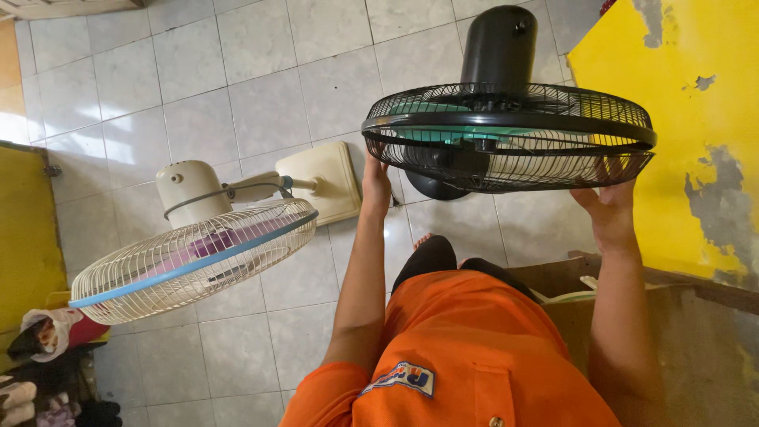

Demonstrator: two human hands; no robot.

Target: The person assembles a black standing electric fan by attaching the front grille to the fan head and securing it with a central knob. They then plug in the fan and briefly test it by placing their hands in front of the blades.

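- The black fan [506,130] is up off the tiled floor [237,87], held out ahead of the orange shirt [466,356].
- Black wire cage, teal blades inside, dark motor housing on its far side.
- Left hand [376,186] grips the cage's left rim, fingers curled around it.
- Right hand [609,209] grips the right rim, fingers hooked into the wires.
- A cream fan [198,253] with a blue rim band stands left of the black fan.

One fan [506,134] sits upper right of the frame, between both hands; another fan [194,257] lies left on the floor [237,87].
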